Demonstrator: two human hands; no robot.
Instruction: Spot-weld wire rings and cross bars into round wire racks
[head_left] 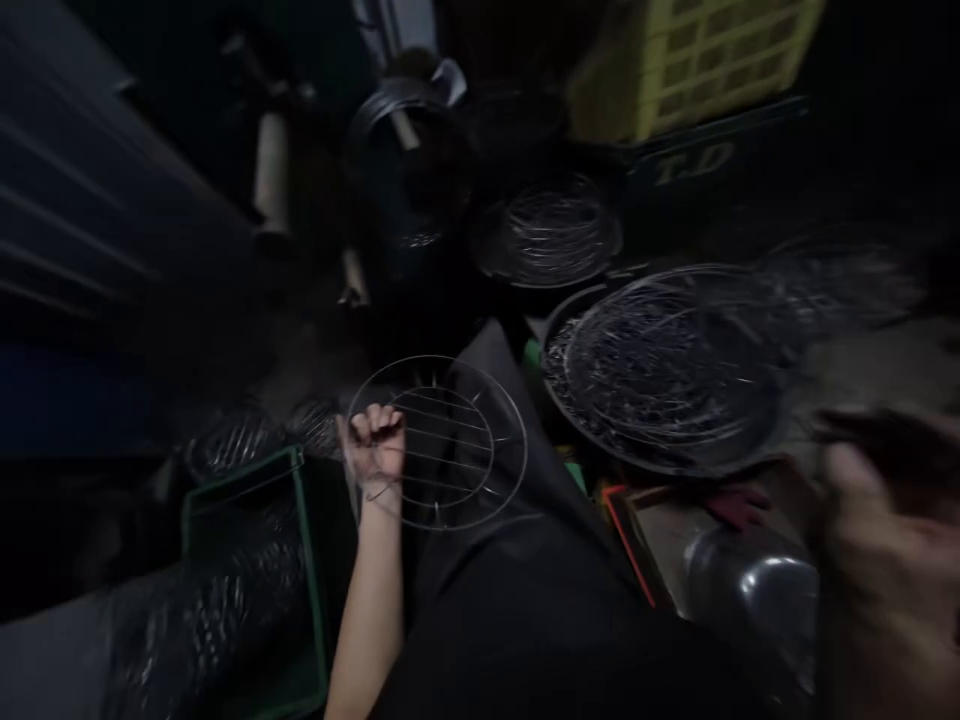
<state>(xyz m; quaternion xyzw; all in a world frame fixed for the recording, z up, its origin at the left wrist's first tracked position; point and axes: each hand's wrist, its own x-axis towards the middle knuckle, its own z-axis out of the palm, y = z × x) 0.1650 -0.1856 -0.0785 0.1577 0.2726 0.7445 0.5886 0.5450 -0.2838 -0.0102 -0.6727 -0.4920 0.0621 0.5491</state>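
Note:
My left hand (379, 440) is closed, its fingers curled at the left side of a round wire rack (491, 450). The rack has an outer ring, an inner ring and thin parallel bars, and it hangs over my dark-clothed leg. At the right edge, my right hand (877, 530) is smeared by motion, with a dark patch beside its fingers. What that patch is, and whether the hand holds it, I cannot make out. Nearest that hand are a wide round basin (720, 468) piled with thin metal pieces and a shiny metal bowl (780, 580).
On the left, a green crate (315, 590) holds shiny wire items. Further back are a stack of wire rings (559, 230), a dark bucket (375, 170) and a yellow crate (652, 80). A red glove (739, 507) lies near the bowl. The scene is dim.

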